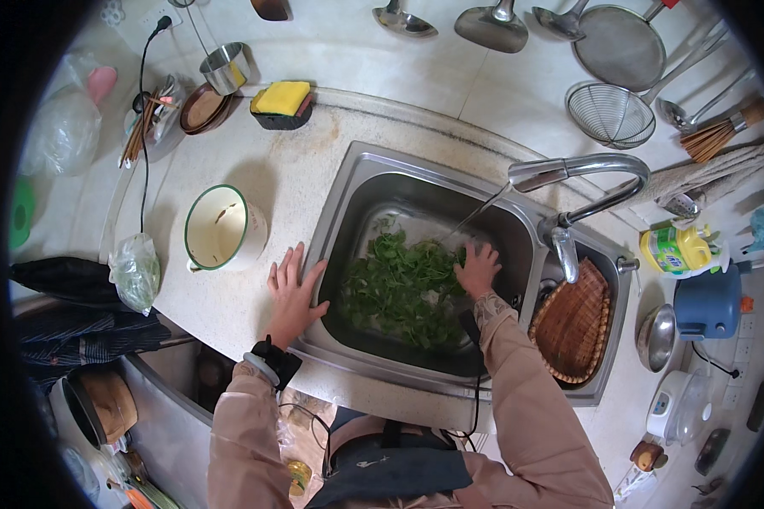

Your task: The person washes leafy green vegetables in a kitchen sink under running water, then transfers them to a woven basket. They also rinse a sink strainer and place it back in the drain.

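Note:
Leafy greens (401,286) lie spread in water in the large basin of a stainless steel sink (382,375). My right hand (478,267) is in that basin at the right edge of the greens, its fingers apart; whether it touches leaves is hard to tell. A stream of water runs from the chrome faucet (605,163) into the basin just above this hand. My left hand (293,299) rests with spread fingers on the counter and the sink's left rim, holding nothing. To its upper left stands a white enamel mug (219,226) with a green rim and brown bits inside.
A woven basket (576,324) sits in the small right basin. Right of the sink are a yellow detergent bottle (675,248) and a metal bowl (657,337). Yellow sponges (282,98) stand at the back, a plastic bag of greens (135,273) at the left. Ladles and strainers hang above.

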`<state>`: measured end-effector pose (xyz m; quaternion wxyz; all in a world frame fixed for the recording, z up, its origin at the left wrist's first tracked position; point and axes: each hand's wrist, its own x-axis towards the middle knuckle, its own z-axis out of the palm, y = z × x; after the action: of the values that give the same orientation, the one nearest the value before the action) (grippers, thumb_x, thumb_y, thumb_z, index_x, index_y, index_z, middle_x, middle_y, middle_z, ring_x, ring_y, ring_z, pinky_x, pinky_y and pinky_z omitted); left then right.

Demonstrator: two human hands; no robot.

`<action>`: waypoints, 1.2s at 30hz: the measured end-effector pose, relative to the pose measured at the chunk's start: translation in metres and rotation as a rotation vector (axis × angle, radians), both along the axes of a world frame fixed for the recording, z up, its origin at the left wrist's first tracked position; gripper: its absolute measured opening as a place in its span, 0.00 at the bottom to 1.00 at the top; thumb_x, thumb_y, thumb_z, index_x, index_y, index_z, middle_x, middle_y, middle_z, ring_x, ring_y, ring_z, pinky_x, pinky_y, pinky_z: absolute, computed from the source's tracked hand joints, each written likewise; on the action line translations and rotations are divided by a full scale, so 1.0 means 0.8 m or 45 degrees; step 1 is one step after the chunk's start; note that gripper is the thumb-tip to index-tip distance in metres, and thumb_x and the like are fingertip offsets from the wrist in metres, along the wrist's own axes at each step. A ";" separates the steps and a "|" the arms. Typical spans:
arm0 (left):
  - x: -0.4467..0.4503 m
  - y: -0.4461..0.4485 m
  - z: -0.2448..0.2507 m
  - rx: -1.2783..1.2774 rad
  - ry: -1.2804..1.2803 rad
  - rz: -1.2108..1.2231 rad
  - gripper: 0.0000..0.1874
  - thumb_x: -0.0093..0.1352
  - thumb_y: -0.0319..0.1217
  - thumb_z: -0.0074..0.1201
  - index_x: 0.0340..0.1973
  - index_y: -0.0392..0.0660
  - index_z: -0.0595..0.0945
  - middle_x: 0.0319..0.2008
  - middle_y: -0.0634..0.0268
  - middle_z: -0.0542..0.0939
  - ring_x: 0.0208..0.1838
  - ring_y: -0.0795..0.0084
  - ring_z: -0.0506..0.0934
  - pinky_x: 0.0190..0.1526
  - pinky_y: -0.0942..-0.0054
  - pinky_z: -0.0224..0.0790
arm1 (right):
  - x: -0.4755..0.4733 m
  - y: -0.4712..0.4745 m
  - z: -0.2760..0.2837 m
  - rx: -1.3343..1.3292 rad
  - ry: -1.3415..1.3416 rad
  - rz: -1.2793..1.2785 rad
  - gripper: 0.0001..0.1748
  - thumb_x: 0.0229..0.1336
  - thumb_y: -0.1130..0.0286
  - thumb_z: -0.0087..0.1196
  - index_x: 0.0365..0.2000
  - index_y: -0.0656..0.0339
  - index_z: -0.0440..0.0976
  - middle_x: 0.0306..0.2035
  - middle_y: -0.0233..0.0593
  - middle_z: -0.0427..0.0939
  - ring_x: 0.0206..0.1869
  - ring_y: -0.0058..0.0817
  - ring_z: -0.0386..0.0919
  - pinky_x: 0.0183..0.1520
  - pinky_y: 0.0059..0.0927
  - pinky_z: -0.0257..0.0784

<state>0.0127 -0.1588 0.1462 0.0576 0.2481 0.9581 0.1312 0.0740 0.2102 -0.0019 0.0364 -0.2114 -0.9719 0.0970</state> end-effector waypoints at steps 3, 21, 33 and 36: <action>-0.001 0.001 0.001 0.000 -0.029 0.010 0.46 0.52 0.35 0.70 0.66 0.60 0.66 0.74 0.51 0.49 0.76 0.45 0.47 0.71 0.40 0.34 | -0.006 0.003 -0.024 -0.010 -0.473 0.619 0.33 0.49 0.62 0.64 0.57 0.49 0.69 0.55 0.53 0.63 0.59 0.54 0.63 0.49 0.59 0.69; 0.000 0.001 -0.002 0.024 0.045 0.014 0.44 0.52 0.36 0.69 0.65 0.61 0.68 0.74 0.53 0.50 0.76 0.47 0.49 0.71 0.40 0.36 | -0.012 0.010 -0.023 -0.123 -0.137 0.174 0.30 0.49 0.66 0.65 0.54 0.51 0.68 0.57 0.56 0.63 0.53 0.56 0.69 0.49 0.60 0.69; -0.001 0.002 -0.002 0.038 0.030 0.023 0.43 0.52 0.35 0.67 0.65 0.60 0.69 0.74 0.52 0.51 0.75 0.46 0.49 0.71 0.41 0.36 | -0.001 0.040 -0.058 -0.189 -0.080 0.290 0.26 0.43 0.76 0.59 0.48 0.59 0.73 0.46 0.57 0.71 0.48 0.58 0.71 0.50 0.50 0.69; 0.000 0.001 -0.002 0.034 0.036 0.031 0.43 0.52 0.35 0.67 0.65 0.61 0.69 0.74 0.52 0.51 0.75 0.47 0.49 0.71 0.41 0.36 | -0.002 0.030 -0.054 -0.616 -0.095 0.279 0.31 0.45 0.75 0.60 0.54 0.53 0.70 0.51 0.65 0.64 0.52 0.64 0.65 0.51 0.55 0.67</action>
<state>0.0125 -0.1576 0.1442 0.0390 0.2390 0.9599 0.1412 0.0722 0.2342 -0.0454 -0.0616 -0.1109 -0.9382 0.3219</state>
